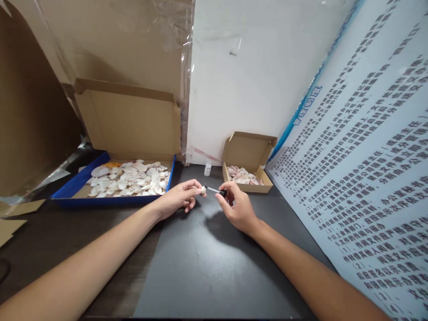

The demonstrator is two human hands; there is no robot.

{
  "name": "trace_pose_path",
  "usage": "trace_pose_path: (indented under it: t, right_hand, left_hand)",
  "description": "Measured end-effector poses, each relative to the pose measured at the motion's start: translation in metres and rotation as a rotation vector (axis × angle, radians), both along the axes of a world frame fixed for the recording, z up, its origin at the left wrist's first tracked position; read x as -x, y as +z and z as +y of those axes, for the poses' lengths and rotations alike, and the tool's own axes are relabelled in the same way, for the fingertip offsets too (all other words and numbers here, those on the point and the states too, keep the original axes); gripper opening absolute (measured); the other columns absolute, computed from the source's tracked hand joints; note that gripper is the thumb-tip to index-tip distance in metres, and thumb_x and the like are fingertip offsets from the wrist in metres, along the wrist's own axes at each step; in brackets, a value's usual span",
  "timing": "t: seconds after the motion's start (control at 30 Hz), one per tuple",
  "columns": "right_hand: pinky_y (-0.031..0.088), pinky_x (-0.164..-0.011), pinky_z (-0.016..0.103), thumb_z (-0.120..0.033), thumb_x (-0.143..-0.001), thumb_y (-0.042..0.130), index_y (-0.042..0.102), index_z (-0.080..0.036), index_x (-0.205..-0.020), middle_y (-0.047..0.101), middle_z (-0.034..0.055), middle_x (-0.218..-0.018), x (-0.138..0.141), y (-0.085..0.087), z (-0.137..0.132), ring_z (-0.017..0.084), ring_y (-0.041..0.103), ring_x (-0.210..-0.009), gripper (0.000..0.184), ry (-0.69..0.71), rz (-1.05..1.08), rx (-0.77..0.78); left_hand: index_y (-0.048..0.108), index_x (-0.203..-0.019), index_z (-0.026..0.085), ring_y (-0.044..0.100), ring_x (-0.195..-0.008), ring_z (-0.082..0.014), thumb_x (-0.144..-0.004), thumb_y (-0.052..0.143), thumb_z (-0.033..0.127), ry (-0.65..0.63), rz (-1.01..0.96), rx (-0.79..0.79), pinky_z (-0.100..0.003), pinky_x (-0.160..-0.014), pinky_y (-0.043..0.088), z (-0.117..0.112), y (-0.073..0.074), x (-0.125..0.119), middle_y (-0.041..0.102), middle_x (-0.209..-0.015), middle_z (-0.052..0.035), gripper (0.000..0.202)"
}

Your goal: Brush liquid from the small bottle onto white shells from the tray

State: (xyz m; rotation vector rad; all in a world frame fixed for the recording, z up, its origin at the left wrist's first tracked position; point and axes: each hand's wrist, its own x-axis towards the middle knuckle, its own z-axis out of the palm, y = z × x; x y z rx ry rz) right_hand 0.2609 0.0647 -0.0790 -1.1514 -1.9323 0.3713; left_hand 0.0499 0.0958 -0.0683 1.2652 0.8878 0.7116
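Note:
Between the thumb and finger of my left hand (pixel 179 199) is a small whitish shell (pixel 203 190). My right hand (pixel 239 207) pinches the black cap of a small brush applicator (pixel 214 190), whose thin stem points left. Its dark tip is at the shell, though whether they touch I cannot tell. Beyond my hands a small clear bottle (pixel 207 169) with a white label stands upright on the dark mat (pixel 200 276).
At the left, a blue-edged open box (pixel 100 200) holds many pale shells (pixel 125 180). A smaller cardboard box (pixel 261 188) at the back right holds patterned shells (pixel 242 174). A printed board (pixel 361 178) slants along the right. Cardboard pieces (pixel 13 225) lie far left.

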Motion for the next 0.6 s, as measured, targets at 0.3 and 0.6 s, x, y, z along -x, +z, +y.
trace_pose_path:
  t: [0.3,0.6]
  right_hand:
    - [0.036,-0.054,0.022,-0.031,-0.088,0.054,0.049,-0.02,-0.097,0.043,-0.0064,-0.06,0.0017,-0.0011,-0.0021,0.011,0.044,-0.053,0.015,0.024,0.055,0.014]
    - [0.034,-0.053,0.022,-0.032,-0.089,0.053,0.049,-0.02,-0.098,0.04,-0.0069,-0.06,0.0017,-0.0001,-0.0023,0.011,0.042,-0.052,0.015,0.052,0.053,0.041]
  left_hand:
    - [0.051,-0.09,0.019,0.048,-0.051,-0.0019,-0.079,0.063,0.045,-0.007,0.004,0.021,-0.015,-0.043,0.036,0.0001,0.0007,-0.0003,0.062,-0.097,-0.0008,0.031]
    - [0.05,-0.091,0.019,0.048,-0.05,-0.0015,-0.078,0.065,0.044,0.012,-0.004,0.025,-0.015,-0.043,0.036,-0.0019,0.0035,-0.0013,0.062,-0.099,-0.0016,0.032]
